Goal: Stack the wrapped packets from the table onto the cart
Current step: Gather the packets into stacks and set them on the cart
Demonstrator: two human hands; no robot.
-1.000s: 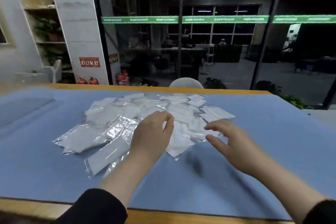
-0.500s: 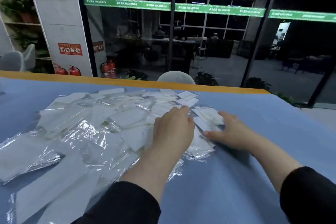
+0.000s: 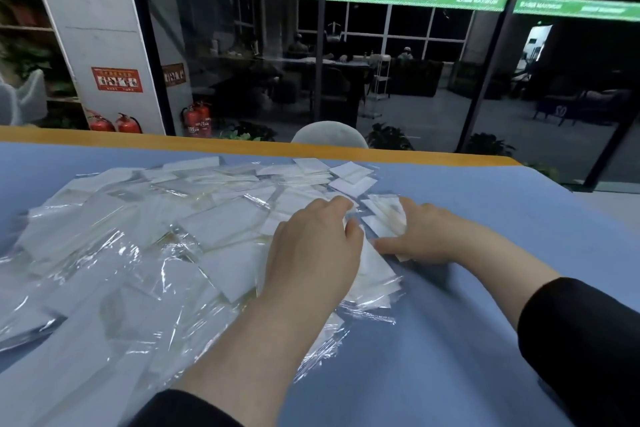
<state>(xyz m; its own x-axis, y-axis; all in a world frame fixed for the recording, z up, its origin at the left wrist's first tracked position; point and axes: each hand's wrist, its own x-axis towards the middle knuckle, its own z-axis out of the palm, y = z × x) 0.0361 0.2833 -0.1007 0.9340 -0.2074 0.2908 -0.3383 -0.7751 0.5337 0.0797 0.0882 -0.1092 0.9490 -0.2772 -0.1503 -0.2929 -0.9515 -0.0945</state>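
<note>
A wide pile of wrapped packets (image 3: 214,229), white pads in clear crinkly plastic, covers the left and middle of the blue table (image 3: 485,288). My left hand (image 3: 311,250) lies palm down on the pile's right edge, with its fingers and thumb bent round packets there. My right hand (image 3: 427,236) is just to the right of it and grips a small tilted bunch of packets (image 3: 388,211) between thumb and fingers. The two hands nearly touch. No cart is in view.
The table's far edge is an orange wooden strip (image 3: 242,142). A grey chair back (image 3: 329,135) stands behind it. Beyond is a glass wall with a dark room, and fire extinguishers (image 3: 197,118) stand on the floor beside a white pillar. Bare blue surface lies right of the pile.
Both hands have come forward onto the pile's right edge and closed together. My right hand has gone from hovering open to gripping a bunch of packets. The view has moved closer.
</note>
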